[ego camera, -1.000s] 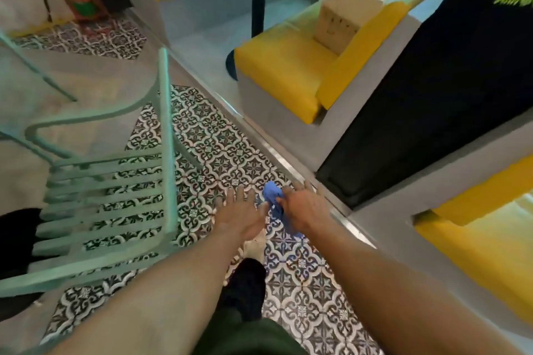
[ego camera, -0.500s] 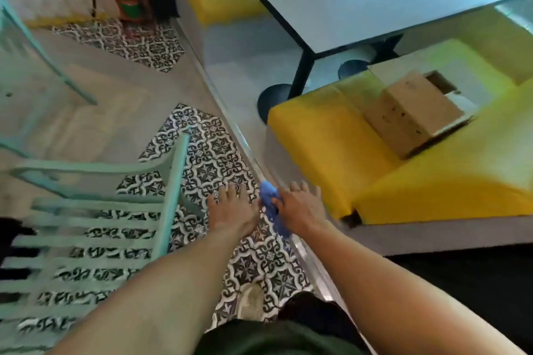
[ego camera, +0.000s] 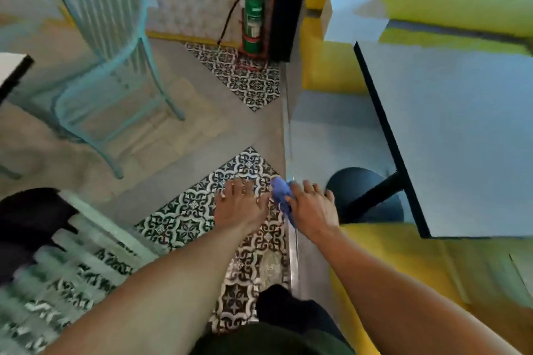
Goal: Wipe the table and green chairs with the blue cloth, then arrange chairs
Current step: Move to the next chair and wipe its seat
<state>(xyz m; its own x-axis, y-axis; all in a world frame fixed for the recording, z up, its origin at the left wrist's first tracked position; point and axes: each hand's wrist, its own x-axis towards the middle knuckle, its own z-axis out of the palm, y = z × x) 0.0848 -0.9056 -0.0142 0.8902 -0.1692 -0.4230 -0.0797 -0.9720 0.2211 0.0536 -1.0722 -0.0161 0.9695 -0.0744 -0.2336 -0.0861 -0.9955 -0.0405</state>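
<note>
right hand [ego camera: 313, 209] grips the blue cloth [ego camera: 282, 195], bunched against the thumb side, cloth sticking out toward the left hand [ego camera: 240, 206]. exact finger wrap hidden behind the back of the hand, but the cloth is clearly held. left hand holds nothing: fingers straight and slightly spread, palm down, just beside the cloth; contact with it not certain. both arms stretched forward, hands in the air above the patterned floor tiles [ego camera: 187, 219].

green chair [ego camera: 112, 66] stands upright far left on the plain floor, well apart from the hands, slatted back facing the camera. second green chair [ego camera: 72, 262] at lower left, motion-blurred, only slats visible, near the left forearm.

grey table [ego camera: 461, 135] with black edge on the right, on a black post and round base [ego camera: 366, 196]; base sits just beyond the right hand in the view. yellow bench seat [ego camera: 403, 262] under the right forearm, more yellow seating behind the table.

green fire extinguisher [ego camera: 253, 23] with black hose against the far wall, next to a black pillar [ego camera: 290, 6]. white-topped table corner [ego camera: 13, 69] at the left edge. dark trousers at the bottom centre; shoe blurred.
</note>
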